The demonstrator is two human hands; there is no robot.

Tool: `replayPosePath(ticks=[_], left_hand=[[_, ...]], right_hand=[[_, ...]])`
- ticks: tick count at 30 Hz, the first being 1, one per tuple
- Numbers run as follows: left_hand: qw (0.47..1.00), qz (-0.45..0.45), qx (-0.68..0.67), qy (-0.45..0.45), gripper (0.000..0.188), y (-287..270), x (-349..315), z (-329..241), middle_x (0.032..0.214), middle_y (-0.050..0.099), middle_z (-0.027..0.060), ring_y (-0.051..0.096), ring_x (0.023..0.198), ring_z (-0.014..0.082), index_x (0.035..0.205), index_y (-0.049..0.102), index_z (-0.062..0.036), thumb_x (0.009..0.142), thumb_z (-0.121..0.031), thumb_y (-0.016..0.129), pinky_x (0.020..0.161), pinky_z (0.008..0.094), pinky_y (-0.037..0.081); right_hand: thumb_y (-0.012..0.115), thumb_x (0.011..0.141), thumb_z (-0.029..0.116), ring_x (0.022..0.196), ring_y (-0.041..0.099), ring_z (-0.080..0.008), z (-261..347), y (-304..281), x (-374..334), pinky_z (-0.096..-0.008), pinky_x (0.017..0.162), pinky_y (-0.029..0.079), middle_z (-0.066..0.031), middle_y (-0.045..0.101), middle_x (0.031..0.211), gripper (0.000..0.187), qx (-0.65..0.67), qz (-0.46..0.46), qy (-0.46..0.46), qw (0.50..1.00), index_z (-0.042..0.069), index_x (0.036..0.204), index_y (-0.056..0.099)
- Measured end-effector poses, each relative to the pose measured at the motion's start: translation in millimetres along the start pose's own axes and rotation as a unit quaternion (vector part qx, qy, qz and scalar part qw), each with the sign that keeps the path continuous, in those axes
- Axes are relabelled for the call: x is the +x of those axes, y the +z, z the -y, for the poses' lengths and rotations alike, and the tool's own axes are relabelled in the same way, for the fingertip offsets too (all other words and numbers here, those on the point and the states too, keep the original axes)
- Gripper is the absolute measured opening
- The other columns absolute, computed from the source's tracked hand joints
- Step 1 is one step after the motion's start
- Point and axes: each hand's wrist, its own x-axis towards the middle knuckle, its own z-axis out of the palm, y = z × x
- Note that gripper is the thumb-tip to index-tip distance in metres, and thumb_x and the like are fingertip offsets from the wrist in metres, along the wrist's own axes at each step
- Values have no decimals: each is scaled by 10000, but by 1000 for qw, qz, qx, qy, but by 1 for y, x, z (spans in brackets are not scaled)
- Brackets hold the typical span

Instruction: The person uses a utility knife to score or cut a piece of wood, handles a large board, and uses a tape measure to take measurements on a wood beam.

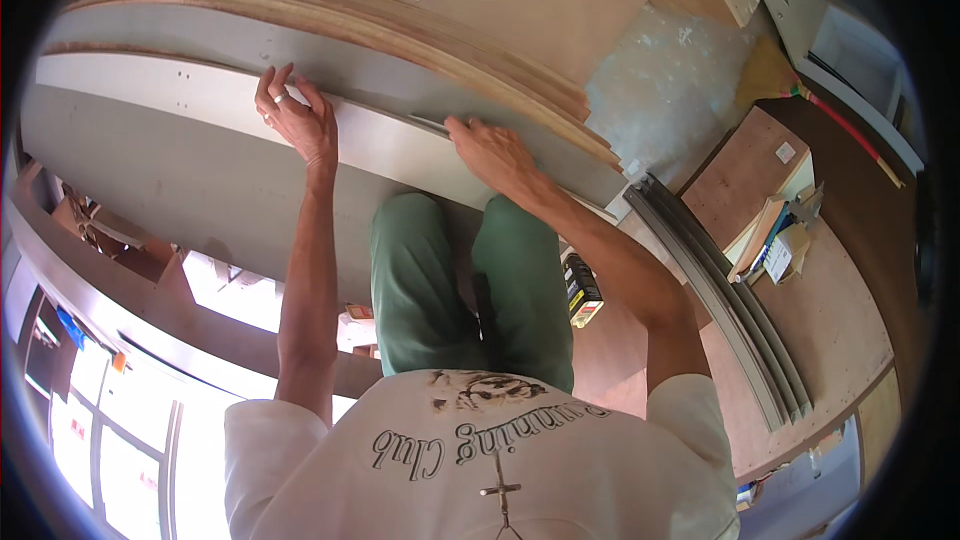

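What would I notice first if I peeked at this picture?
Two bare arms reaching up the middle: the left hand rests on the edge of a long grey board, the right hand holds a thin tool against it. Below them are green trousers, and grey strips lie at right.

Daylight pours in from the windows [110,430] at lower left, blown out to white glare. The grey panel [180,180] is evenly lit, with soft shadow beneath its near edge. Fisheye distortion bends straight edges near the black rim; focus stays fairly sharp throughout.
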Motion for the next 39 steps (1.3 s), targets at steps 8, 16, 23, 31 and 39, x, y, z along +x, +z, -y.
replayPosePath(ticks=[8, 16, 23, 31, 39], left_hand=[[995, -50, 39, -79, 226, 14, -20, 15, 1205, 550, 149, 492, 1123, 347, 1128, 568, -20, 911, -79, 542, 940, 484, 383], [995, -39, 36, -84, 242, 17, -24, 22, 1236, 547, 139, 471, 1170, 351, 1144, 562, -45, 928, -150, 534, 966, 494, 381], [995, -59, 34, -70, 227, 23, -26, 23, 1210, 568, 137, 482, 1162, 340, 1128, 572, -33, 933, -144, 536, 974, 484, 376], [996, -45, 40, -69, 261, 21, -26, 24, 1195, 565, 164, 472, 1157, 362, 1160, 552, -16, 914, -100, 534, 988, 467, 365], [997, -50, 24, -47, 251, 18, -24, 17, 1211, 558, 168, 468, 1162, 352, 1151, 544, -29, 911, -104, 542, 998, 465, 353]], right_hand=[[430, 924, 108, 870, 599, -473, -59, 15, -70, -527, 737, 486, -274, 590, 933, 120, -25, -5, 6, 1000, 39, 1018, 458], [443, 930, 141, 842, 622, -426, -177, 45, -215, -528, 725, 492, -213, 611, 901, 101, -77, 28, 137, 987, 86, 1012, 465], [496, 940, 176, 792, 628, -412, -258, 46, -318, -507, 662, 492, -192, 643, 881, 110, -127, 47, 234, 963, 82, 995, 478], [438, 945, 143, 854, 647, -396, -69, 17, -79, -488, 693, 507, -211, 643, 873, 108, -28, -62, 46, 997, 56, 986, 487], [485, 895, 90, 805, 643, -423, -34, 23, -27, -520, 683, 500, -236, 635, 834, 119, -22, -29, -43, 998, 36, 1000, 471]])
